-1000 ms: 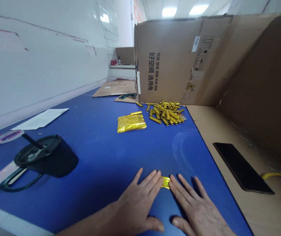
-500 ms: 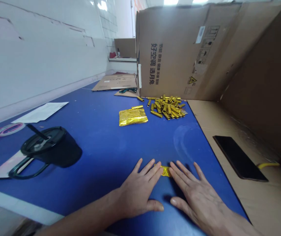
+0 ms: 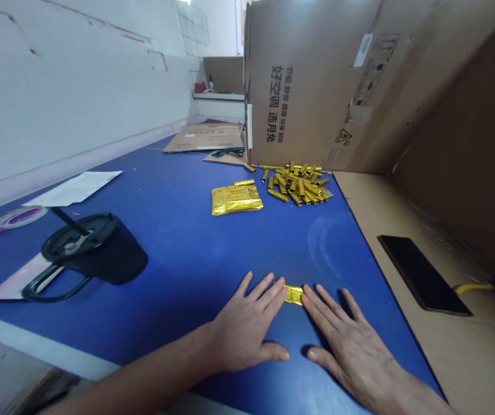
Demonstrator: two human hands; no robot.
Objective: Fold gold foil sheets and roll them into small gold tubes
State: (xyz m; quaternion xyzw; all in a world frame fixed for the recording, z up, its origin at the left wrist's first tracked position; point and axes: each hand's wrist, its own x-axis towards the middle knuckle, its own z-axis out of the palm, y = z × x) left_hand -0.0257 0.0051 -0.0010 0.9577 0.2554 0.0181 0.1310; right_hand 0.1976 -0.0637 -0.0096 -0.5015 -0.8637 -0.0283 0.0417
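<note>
A small strip of shiny gold foil (image 3: 293, 294) lies on the blue table top, its two ends covered by my fingertips. My left hand (image 3: 251, 323) rests over its left end, fingers stretched out and thumb apart. On the right end press the fingertips of my right hand (image 3: 345, 331), also flat and spread. Further back is a flat stack of gold foil sheets (image 3: 236, 200), with one gold roll along its far edge. Behind it to the right, a heap of short gold foil tubes (image 3: 302, 185) is piled near the carton.
A black lidded mug with a straw (image 3: 100, 248) stands at the left, near a pink tape roll (image 3: 18, 217) and white paper (image 3: 74, 188). A large cardboard box (image 3: 312, 86) rises at the back. On cardboard at the right lies a black phone (image 3: 420, 274).
The camera view has tilted slightly, so the scene sits a little higher. Both hands stay spread over the foil strip, with slightly more of its middle showing between them.
</note>
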